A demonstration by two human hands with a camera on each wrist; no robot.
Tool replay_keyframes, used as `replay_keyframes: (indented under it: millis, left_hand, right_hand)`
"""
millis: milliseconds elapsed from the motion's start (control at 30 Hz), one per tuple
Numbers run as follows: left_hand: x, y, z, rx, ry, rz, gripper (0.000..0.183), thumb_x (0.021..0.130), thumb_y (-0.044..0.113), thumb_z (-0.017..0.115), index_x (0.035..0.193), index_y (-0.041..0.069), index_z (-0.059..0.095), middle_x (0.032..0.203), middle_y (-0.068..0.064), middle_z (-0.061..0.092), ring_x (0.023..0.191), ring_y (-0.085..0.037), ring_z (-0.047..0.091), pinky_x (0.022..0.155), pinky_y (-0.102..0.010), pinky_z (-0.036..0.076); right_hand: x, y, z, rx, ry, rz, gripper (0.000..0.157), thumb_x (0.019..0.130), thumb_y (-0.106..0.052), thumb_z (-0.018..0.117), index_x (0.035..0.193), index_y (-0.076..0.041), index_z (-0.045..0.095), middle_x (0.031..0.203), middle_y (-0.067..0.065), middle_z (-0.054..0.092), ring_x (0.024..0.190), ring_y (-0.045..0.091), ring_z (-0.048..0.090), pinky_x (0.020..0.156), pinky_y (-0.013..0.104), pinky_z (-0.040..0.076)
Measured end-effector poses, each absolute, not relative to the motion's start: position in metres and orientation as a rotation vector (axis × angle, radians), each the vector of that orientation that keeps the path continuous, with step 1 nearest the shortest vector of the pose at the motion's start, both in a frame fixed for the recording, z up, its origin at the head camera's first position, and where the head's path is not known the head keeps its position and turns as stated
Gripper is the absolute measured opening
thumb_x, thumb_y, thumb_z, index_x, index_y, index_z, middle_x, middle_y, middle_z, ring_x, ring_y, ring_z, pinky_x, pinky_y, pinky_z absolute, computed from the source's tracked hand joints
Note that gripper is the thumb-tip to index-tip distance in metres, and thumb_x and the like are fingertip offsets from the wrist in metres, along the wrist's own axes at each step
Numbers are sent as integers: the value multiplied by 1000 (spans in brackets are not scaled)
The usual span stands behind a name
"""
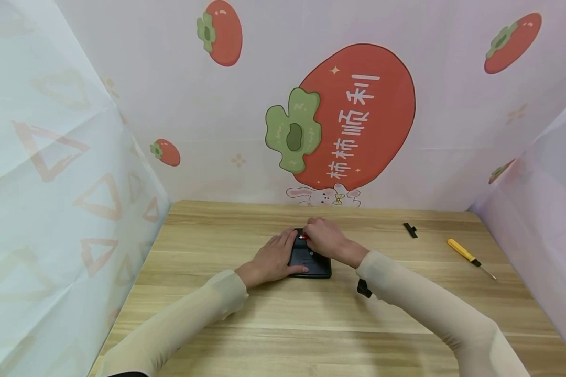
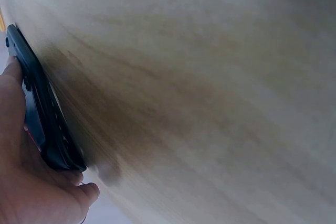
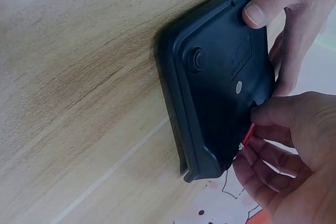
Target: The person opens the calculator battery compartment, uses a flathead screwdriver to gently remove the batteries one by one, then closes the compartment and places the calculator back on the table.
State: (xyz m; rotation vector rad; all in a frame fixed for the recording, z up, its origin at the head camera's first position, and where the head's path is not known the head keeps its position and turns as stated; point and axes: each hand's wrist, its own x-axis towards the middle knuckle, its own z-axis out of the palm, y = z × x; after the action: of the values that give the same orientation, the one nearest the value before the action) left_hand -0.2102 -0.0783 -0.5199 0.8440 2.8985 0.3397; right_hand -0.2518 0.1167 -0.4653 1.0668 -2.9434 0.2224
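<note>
A black calculator [image 1: 318,267] lies back side up on the table, with a round rubber foot [image 3: 197,60] and a small round sticker [image 3: 239,87] showing in the right wrist view. My left hand [image 1: 274,257] holds its left side, thumb on the near part of the back and fingers at the far edge. At the calculator's far end, my right hand [image 1: 329,240] pinches a small red battery [image 3: 248,137] by the battery slot. The fingers hide most of the battery and the slot.
To the right lies a yellow-handled screwdriver [image 1: 463,252]. A small black strip with a tab [image 1: 410,230] is near the back edge of the wooden table [image 1: 264,324]. Another black object [image 1: 363,288] is partly covered by the right sleeve. Printed sheets [image 1: 245,104] stand around the table.
</note>
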Motion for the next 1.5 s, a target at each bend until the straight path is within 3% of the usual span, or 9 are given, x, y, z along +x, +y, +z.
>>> replay_keyframes:
  millis: [667,900,1167,1500]
  left_hand:
    - [-211,-79,-519,847,2897,334,108,96,75,57,166,0,23,171,-18,27,157,-31,33,128,-48,29]
    - [-212,-79,-519,845,2890,347,108,97,74,58,167,0,22,172,-19,26,157,-32,32,128,-48,29]
    - [-211,-78,-517,828,2898,347,108,95,75,59,166,1,24,170,-18,29,156,-32,34,127,-49,32]
    - [-211,-78,-518,831,2898,351,108,95,75,59,166,0,24,170,-18,29,155,-33,36,126,-49,32]
  right_hand:
    - [-256,114,-461,1061,-2950,189,14,96,-6,75,81,-9,77,81,5,66,67,17,57,62,33,53]
    - [-262,116,-459,1132,-2929,226,8,93,-5,77,85,-7,78,80,5,68,69,18,60,64,35,55]
    - [-267,114,-454,1180,-2981,235,10,91,-5,79,84,-8,73,77,3,65,67,17,57,61,33,50]
    - [-279,114,-453,1243,-3134,262,12,89,-9,84,95,-5,74,84,3,68,75,17,61,69,34,56]
